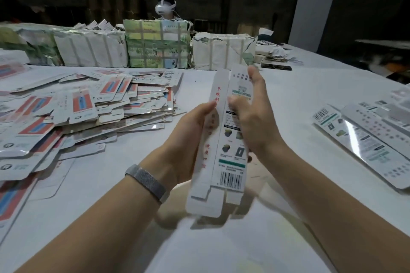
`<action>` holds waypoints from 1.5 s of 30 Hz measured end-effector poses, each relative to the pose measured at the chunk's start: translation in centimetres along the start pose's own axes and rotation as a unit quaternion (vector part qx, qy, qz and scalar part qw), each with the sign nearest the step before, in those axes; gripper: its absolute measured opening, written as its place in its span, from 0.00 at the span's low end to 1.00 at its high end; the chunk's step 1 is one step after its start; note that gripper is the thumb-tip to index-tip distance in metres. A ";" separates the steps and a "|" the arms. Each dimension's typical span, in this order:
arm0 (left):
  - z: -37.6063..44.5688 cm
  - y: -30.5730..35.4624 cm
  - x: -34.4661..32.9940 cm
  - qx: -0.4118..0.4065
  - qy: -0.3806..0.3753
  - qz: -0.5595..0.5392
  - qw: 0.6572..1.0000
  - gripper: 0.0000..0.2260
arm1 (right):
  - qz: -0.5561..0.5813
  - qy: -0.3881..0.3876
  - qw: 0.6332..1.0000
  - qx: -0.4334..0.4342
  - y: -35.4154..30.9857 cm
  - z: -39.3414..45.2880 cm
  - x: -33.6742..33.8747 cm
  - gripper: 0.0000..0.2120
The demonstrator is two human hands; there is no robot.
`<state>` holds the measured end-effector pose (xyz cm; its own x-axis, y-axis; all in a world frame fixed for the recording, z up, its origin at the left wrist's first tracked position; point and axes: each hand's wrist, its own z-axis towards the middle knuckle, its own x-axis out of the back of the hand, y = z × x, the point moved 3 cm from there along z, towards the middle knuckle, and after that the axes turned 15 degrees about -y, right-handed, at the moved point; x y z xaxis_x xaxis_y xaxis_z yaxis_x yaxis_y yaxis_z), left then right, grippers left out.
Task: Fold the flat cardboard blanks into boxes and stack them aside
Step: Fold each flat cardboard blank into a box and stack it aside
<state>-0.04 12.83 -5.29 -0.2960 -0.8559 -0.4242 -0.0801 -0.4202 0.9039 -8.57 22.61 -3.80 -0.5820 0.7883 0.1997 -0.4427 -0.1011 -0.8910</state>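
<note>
Above the white table (221, 246) I hold a long white cardboard box (224, 157), half opened into a tube, with red characters on one side and a barcode near its lower end. Its bottom flaps hang loose. My left hand (188, 139) grips its left edge, fingers curled behind it. My right hand (255, 117) holds the right side, thumb raised along the top panel. A big loose heap of flat blanks (73, 115) with red and blue print covers the table's left part. Folded boxes (363, 139) lie side by side at the right.
Strapped paper-wrapped bundles (155, 44) stand in a row along the table's far side. Behind them sits a person wearing a white headset (165, 6). A dark phone-like object (276, 66) and paper scraps lie at the far right. Beyond is a dark room.
</note>
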 end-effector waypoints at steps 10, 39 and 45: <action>0.9 0.1 -0.2 -0.088 0.077 0.040 0.992 0.14 | -0.040 -0.003 0.999 -0.013 -0.8 0.2 0.3 0.15; -0.1 0.4 -0.7 -0.082 0.069 0.101 0.989 0.25 | -0.098 0.049 0.994 -0.006 -1.9 -0.7 -0.1 0.04; -0.1 0.1 -1.3 -0.055 0.019 0.155 0.986 0.27 | -0.016 0.087 0.995 -0.036 -2.1 -0.1 1.3 0.14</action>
<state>0.44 13.89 -4.65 -0.2534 -0.9584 -0.1315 0.1126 -0.1643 0.9800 -8.38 23.93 -1.68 -0.4391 0.8840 0.1602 -0.4046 -0.0354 -0.9138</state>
